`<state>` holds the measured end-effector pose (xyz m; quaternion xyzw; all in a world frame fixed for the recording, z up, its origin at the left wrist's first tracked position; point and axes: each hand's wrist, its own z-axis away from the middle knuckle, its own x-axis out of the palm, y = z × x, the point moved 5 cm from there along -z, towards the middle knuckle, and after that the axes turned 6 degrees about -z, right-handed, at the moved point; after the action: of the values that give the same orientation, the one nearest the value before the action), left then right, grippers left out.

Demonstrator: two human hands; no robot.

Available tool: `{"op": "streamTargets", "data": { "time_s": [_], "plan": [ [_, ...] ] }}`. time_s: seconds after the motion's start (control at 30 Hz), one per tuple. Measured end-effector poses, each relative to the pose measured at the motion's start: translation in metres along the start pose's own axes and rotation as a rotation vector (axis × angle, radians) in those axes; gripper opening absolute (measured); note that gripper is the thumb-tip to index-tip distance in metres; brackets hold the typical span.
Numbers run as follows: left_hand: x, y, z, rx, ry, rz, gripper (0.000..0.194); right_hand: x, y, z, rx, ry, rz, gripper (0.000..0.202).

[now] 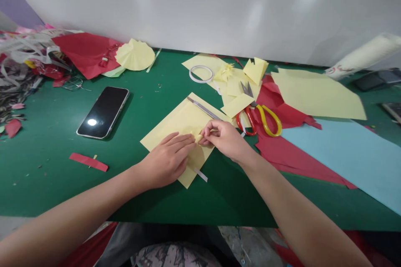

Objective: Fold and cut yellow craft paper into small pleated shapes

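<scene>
A sheet of pale yellow paper (163, 129) lies at an angle on the green table. On it rests my left hand (171, 156), palm down with its fingers stretched out, the tips touching a small curled piece of yellow paper (198, 138). My right hand (224, 137) pinches that piece from the other side between thumb and fingers. Just beyond the right hand, a slim silver tool (203, 107) lies across the sheet; its exact kind is unclear. A short white strip (201, 174) sticks out past the sheet's near edge.
Scissors (261, 114) with red and yellow handles lie right of the sheet, by a roll of tape (201, 74) and yellow scraps. Red paper (282, 146) and blue paper (351, 154) spread rightward. A phone (104, 112) and a red strip (89, 161) lie left.
</scene>
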<state>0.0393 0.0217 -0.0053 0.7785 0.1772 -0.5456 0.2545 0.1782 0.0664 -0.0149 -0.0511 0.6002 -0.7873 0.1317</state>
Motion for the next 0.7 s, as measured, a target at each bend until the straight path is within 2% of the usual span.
{"op": "streamTargets", "data": {
  "time_s": [0.3,0.7],
  "plan": [
    [-0.0012,0.004,-0.0006,0.049,-0.049,-0.044,0.034,0.0044,-0.0041,0.0035,-0.02,-0.028,0.184,0.009],
    [-0.0002,0.0045,0.0004,0.068,-0.047,-0.07,0.034,0.0042,0.0027,0.0021,0.006,-0.054,0.07,0.01]
  ]
}}
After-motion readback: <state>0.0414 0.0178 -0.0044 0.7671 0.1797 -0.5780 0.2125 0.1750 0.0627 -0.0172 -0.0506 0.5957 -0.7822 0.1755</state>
